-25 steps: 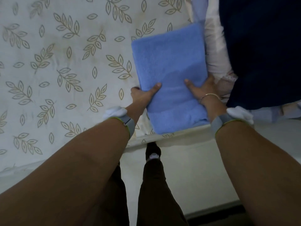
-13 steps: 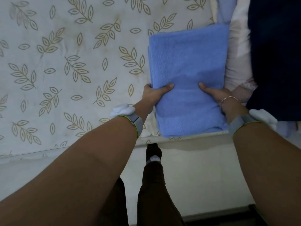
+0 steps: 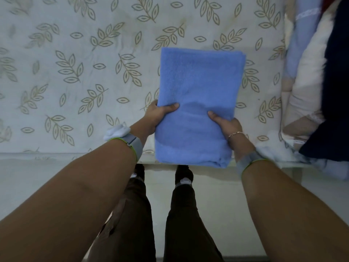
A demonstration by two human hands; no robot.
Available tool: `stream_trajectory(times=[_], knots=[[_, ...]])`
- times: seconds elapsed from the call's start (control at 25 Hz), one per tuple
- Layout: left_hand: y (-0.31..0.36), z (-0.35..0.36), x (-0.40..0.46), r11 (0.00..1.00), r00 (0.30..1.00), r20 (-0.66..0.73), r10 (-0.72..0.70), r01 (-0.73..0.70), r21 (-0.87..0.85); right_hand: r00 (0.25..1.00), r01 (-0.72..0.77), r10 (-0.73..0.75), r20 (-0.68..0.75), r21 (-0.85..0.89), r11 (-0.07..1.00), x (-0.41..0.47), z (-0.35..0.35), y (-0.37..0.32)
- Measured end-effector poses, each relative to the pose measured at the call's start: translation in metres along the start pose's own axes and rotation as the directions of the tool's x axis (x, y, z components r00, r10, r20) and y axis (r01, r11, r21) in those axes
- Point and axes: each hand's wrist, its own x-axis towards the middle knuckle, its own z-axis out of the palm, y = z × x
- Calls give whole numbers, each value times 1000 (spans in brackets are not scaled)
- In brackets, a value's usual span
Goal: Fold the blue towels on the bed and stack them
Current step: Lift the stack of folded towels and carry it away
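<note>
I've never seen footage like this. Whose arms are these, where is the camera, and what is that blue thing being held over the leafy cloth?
There is no machine here: these are a person's two bare arms, filmed by a wide-angle camera worn on their head, looking forward and down. That is why you also see their legs and the floor at the bottom.

The leafy cloth is the bed sheet, seen from above. The blue thing is a folded blue towel, lying near the bed's front edge. The left hand grips its left side, thumb on top, and the right hand grips its right side the same way.

Each wrist wears a grey band, and the right wrist also has a thin bracelet. At the far right lies a pile of bedding, pale and dark blue.
</note>
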Motion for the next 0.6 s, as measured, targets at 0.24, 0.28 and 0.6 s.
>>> stream_trajectory(times=[0.24, 0.28, 0.6], knots=[[-12, -134, -56, 981, 987, -159, -6, -25, -190, 946, 149, -125, 301, -58, 987, -73, 105, -42], [-9, -159, -73, 973, 980, -196, -8, -37, -226, 933, 172, -132, 334, -94, 981, -93, 123, -56], [69, -271, -184, 900, 924, -374, 78, -226, -372, 795, 487, -310, 522, -245, 839, -222, 195, -205]])
